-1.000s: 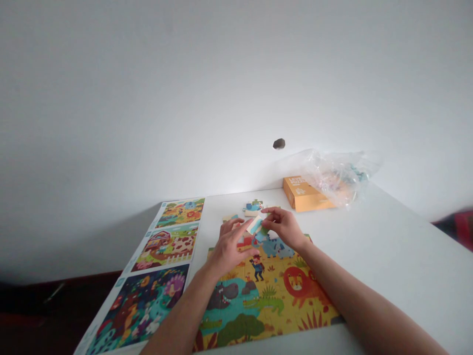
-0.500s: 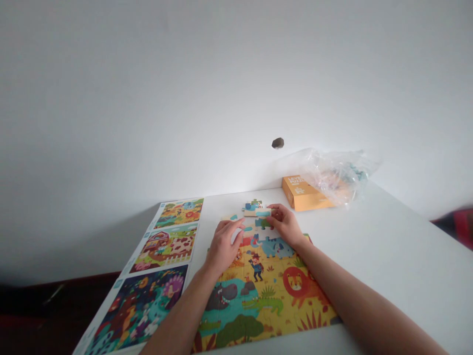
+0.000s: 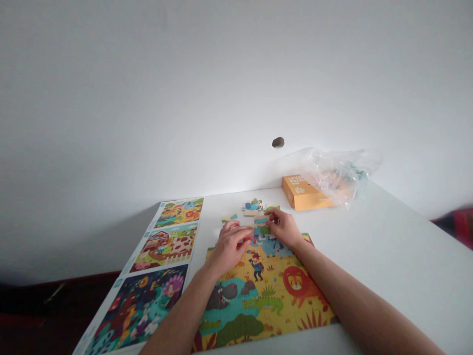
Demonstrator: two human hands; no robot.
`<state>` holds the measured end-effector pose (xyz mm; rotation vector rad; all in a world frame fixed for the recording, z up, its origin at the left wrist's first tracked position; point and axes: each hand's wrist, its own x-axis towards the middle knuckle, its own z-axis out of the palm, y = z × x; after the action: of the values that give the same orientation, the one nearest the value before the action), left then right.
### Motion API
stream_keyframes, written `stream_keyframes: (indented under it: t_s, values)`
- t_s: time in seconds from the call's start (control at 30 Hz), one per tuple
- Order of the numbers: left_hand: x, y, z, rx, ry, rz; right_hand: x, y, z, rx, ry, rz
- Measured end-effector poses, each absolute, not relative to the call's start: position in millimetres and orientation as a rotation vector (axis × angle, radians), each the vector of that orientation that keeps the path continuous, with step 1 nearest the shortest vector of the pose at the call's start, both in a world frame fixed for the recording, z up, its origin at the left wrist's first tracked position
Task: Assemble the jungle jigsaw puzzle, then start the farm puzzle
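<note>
A colourful animal jigsaw puzzle lies partly assembled on the white table. Both my hands rest at its far edge. My left hand lies with fingers bent over the upper left pieces. My right hand pinches a small puzzle piece with blue and green on it, held against the puzzle's top row. A few loose pieces lie just beyond the hands.
A long printed sheet with three picture panels lies left of the puzzle, reaching the table's left edge. An orange box and a crumpled clear plastic bag sit at the back right by the white wall.
The piece was held up between both hands; my right hand has brought it down to the puzzle's top edge, and my left hand has settled onto the pieces beside it.
</note>
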<state>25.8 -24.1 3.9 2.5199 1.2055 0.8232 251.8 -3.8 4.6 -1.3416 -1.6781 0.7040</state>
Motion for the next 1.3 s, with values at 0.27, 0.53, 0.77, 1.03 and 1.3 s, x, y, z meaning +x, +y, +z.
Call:
stream_keyframes:
  t_s: [0.27,0.53,0.77,1.03,1.3]
  values:
    - [26.2,-22.3,5.4,2.557,1.174,0.838,252.6,-1.9,3.3,-1.414,-1.777,0.577]
    - [26.7,-24.0,8.4,2.574,1.171,0.81,253.0,-0.5,0.6,-1.431,-1.865,0.426]
    - [26.6,-24.8,8.3,2.551,1.189,0.809,255.4,-1.5,0.9,-1.348,-1.658,0.619]
    - [27.1,-25.6,9.5,2.555,1.166,0.815,253.6,-2.8,0.8,-1.308,-1.454,0.77]
    - [26.3,-25.7,9.4,2.576,1.163,0.784,254.7,-8.0,5.4,-1.192,-1.76,0.804]
